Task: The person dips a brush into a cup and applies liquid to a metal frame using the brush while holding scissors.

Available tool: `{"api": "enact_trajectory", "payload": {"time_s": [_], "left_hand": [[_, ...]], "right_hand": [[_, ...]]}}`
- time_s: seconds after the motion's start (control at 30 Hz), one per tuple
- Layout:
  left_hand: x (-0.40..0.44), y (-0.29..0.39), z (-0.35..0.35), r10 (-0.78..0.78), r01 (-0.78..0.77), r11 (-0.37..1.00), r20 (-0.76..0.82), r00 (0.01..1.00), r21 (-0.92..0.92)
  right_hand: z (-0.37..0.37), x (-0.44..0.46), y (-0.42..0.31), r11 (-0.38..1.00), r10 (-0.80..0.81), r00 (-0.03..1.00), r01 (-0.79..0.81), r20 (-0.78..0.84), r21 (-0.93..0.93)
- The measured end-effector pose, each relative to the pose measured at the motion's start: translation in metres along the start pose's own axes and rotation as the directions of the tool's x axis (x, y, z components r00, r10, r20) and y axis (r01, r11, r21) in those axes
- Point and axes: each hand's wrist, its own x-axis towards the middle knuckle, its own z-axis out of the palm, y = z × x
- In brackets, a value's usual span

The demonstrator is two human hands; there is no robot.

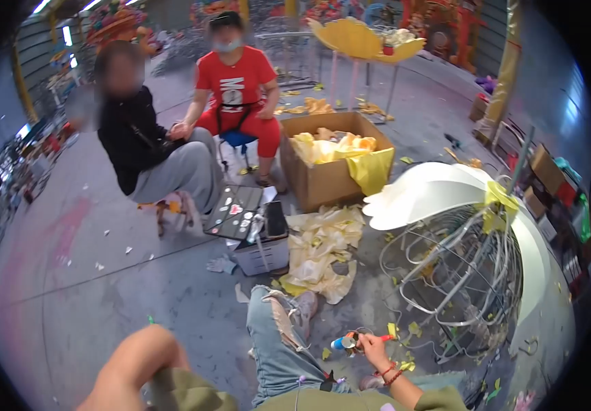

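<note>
While the right hand [375, 348] curls its fingers partly closed around small blue and red items [340, 343] (what they are is unclear), the left hand is hidden, fingers unreadable. Crumpled sheets [323, 248] lie before a cardboard box [316, 183]; farther off sit two people [236, 72].

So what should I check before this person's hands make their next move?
1. Right hand gripping the small blue-ended item: ok.
2. Left hand free: cannot tell, it is out of sight.
3. Round silvery wire frame near the right hand: ok.
4. Grey concrete floor around the right hand free of yellow scraps: not ok.
5. Seated people, one in red, one in black, away from the frame: ok.
</note>
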Motion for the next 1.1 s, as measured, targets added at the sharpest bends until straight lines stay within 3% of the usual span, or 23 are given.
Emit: {"api": "enact_trajectory", "payload": {"time_s": [0.03,0.07,0.1,0.13,0.17,0.2,0.27,0.33,0.4,0.53,0.7,0.8,0.83,0.93,1.1], "left_hand": [[-0.026,-0.006,-0.014,-0.012,0.001,0.927,-0.027,1.000,-0.375],[-0.047,-0.026,-0.008,0.033,-0.133,0.945,-0.318,0.948,-0.299],[-0.081,-0.029,0.007,0.062,-0.153,0.981,-0.556,0.829,-0.119],[-0.111,-0.032,0.016,-0.072,-0.064,0.985,-0.724,0.686,-0.159],[-0.150,-0.040,0.016,-0.175,-0.007,0.972,-0.746,0.642,-0.234],[-0.183,-0.050,0.025,-0.301,0.040,0.946,-0.825,0.479,-0.323],[-0.231,-0.076,0.059,-0.521,0.190,0.841,-0.853,0.037,-0.506],[-0.285,-0.102,0.091,-0.662,0.262,0.661,-0.711,-0.237,-0.703],[-0.300,-0.123,0.114,-0.719,0.110,0.547,-0.533,-0.447,-0.830],[-0.330,-0.135,0.135,-0.705,0.083,0.436,-0.398,-0.587,-0.896],[-0.362,-0.147,0.151,-0.801,0.038,0.293,-0.267,-0.536,-0.955],[-0.351,-0.168,0.156,-0.820,0.275,0.059,-0.204,-0.535,-0.960],[-0.353,-0.175,0.162,-0.819,0.271,0.059,-0.202,-0.537,-0.961],[-0.363,-0.190,0.179,-0.827,0.598,-0.011,-0.329,-0.456,-0.802],[-0.373,-0.202,0.186,-0.845,0.685,-0.050,-0.335,-0.416,-0.726]], "right_hand": [[0.003,-0.001,0.002,0.998,0.041,0.999,-0.040,-0.010,0.049],[0.006,-0.004,0.004,0.992,0.082,0.996,-0.079,-0.020,0.097],[0.010,-0.002,0.005,0.983,0.120,0.992,-0.114,-0.031,0.146],[0.014,-0.003,0.007,0.983,0.112,0.994,-0.110,-0.009,0.147],[0.015,-0.005,0.009,0.969,0.127,0.992,-0.123,-0.007,0.215],[0.018,-0.004,0.010,0.950,0.140,0.990,-0.132,-0.007,0.284],[0.022,0.003,0.009,0.923,0.157,0.988,-0.145,-0.005,0.355],[0.027,0.004,0.009,0.902,0.167,0.986,-0.157,0.012,0.402],[0.031,0.004,0.007,0.887,0.179,0.983,-0.174,0.029,0.427],[0.036,0.002,-0.004,0.856,0.157,0.987,-0.158,0.044,0.493],[0.038,0.000,-0.023,0.856,0.121,0.993,-0.112,0.016,0.505],[0.037,0.003,-0.043,0.857,0.069,0.998,-0.056,-0.006,0.512],[0.035,0.003,-0.050,0.870,0.047,0.999,-0.034,-0.013,0.493],[0.029,0.008,-0.072,0.892,0.000,1.000,0.009,-0.019,0.452],[0.022,0.012,-0.104,0.834,0.013,0.996,0.036,-0.084,0.551]]}}
